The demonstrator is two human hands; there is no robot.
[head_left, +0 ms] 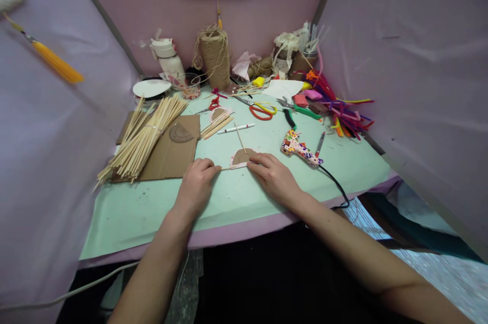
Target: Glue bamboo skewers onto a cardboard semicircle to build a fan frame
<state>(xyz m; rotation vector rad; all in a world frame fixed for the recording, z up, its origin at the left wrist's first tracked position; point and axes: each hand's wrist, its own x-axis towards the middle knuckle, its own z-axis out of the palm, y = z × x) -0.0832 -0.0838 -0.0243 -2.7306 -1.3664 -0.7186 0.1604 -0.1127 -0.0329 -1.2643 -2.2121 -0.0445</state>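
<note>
Head view: at a green-covered tabletop (152, 212), the left hand (196, 184) pinches the outer end of a thin stick (225, 168) between thumb and forefinger. The right hand (277, 179) has its fingertips on the right end of a small half-round piece (241, 157) of brown cardboard with a pale pink border; I cannot tell whether they grip it or only press. The piece lies flat between the hands, straight edge toward the person. A second stick (240, 137) runs from its middle toward the back.

I judge the step in hand to be setting the pinched stick along that straight edge. From my distant post, the next move calls for both ends steady, the stick in line with the edge, and the second stick left undisturbed. A flower-patterned glue gun (301, 149) lies on the right, beyond the right hand, within reach.
</note>
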